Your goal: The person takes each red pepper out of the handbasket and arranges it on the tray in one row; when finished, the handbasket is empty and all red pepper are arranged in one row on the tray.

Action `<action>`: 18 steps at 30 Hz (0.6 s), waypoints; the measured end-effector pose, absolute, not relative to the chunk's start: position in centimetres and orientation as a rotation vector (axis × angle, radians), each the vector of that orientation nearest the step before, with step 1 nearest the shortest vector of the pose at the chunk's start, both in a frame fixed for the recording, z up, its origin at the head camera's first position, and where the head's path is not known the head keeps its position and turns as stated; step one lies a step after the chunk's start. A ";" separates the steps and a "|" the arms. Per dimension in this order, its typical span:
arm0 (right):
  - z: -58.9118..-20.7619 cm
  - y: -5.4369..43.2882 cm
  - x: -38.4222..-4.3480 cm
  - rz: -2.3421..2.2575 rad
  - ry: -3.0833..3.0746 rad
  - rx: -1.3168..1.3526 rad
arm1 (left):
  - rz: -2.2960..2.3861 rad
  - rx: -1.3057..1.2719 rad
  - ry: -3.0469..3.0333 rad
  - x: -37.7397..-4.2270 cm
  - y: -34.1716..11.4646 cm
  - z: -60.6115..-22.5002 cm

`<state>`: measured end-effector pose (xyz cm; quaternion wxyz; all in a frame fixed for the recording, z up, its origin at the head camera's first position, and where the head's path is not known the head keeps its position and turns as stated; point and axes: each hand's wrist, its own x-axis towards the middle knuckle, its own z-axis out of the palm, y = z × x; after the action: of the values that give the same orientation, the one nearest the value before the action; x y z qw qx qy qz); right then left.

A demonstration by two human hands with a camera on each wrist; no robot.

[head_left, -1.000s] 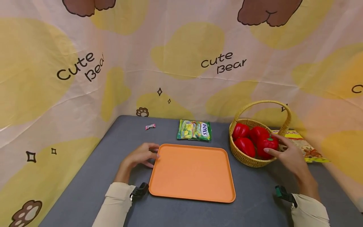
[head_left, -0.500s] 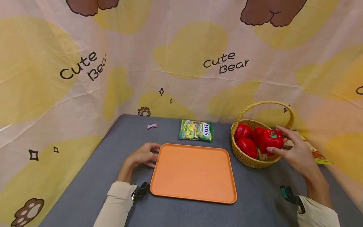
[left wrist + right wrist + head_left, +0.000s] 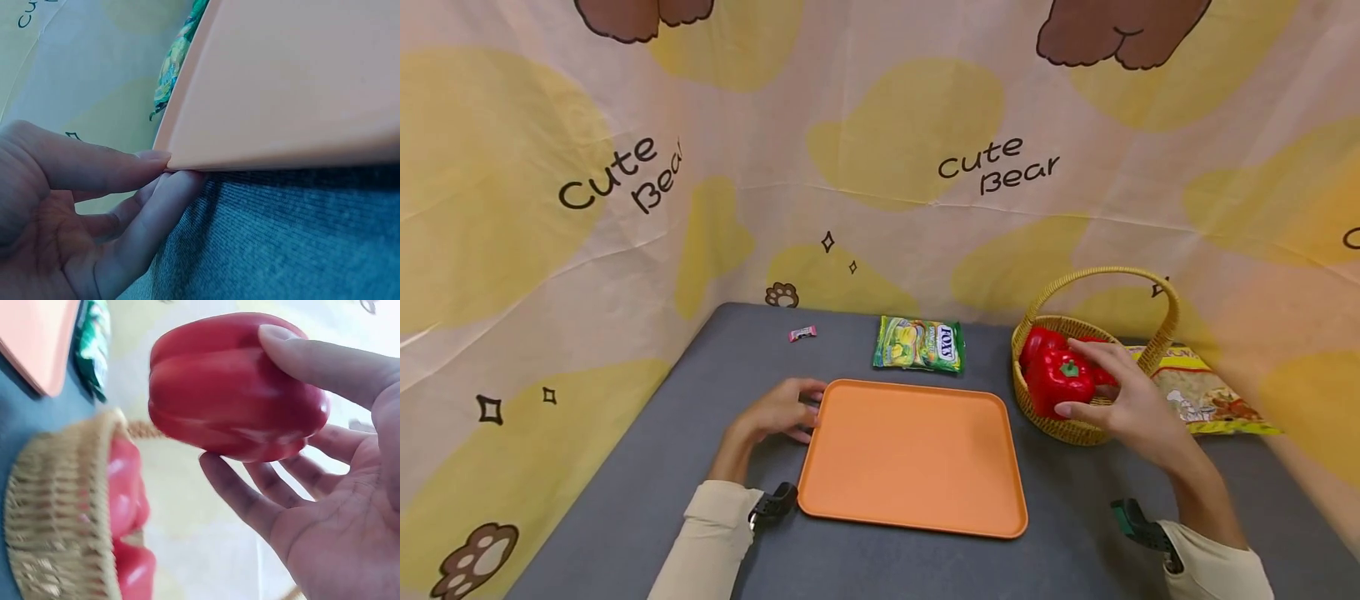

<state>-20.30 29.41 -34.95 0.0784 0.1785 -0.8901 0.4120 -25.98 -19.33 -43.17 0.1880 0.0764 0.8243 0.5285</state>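
Note:
A glossy red bell pepper (image 3: 1058, 383) with a green stem is pinched between the thumb and fingers of my right hand (image 3: 1138, 408). In the right wrist view this bell pepper (image 3: 225, 387) is up off the basket, whose woven wall (image 3: 50, 512) shows at lower left. More red peppers (image 3: 128, 487) lie inside the wicker basket (image 3: 1067, 433); the held one partly hides them in the head view. At the left side of the orange tray (image 3: 910, 458), my left hand (image 3: 775, 410) pinches the rim, thumb above and a finger below, as the left wrist view shows.
The basket's tall handle (image 3: 1101, 271) arches over the peppers. Behind the tray lies a green Fox's candy bag (image 3: 919, 343), with a small pink wrapped candy (image 3: 802, 333) to its left. A yellow food packet (image 3: 1210, 396) lies right of the basket. Printed cloth walls the table.
My right hand has lifted the bell pepper from the basket's right side and moved it left, over the front of the basket. The left hand has stayed at the tray's rim.

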 end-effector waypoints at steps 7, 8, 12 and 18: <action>-36.0 26.4 -20.7 1.226 -2.666 0.604 | 1.475 0.204 2.321 -26.2 -19.4 -43.1; -36.2 25.9 -20.8 1.208 -2.674 0.607 | 1.474 0.205 2.321 -26.2 -19.4 -43.1; -37.1 24.2 -21.4 1.177 -2.697 0.620 | 1.474 0.194 2.324 -26.2 -19.4 -43.2; -38.5 21.9 -22.0 1.211 -2.715 0.697 | 1.465 0.184 2.330 -26.1 -19.3 -43.2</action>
<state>-21.99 21.89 -38.45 0.0441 0.2282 -0.8883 0.3962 -26.11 -19.34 -43.19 0.1903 0.0655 0.8292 0.5215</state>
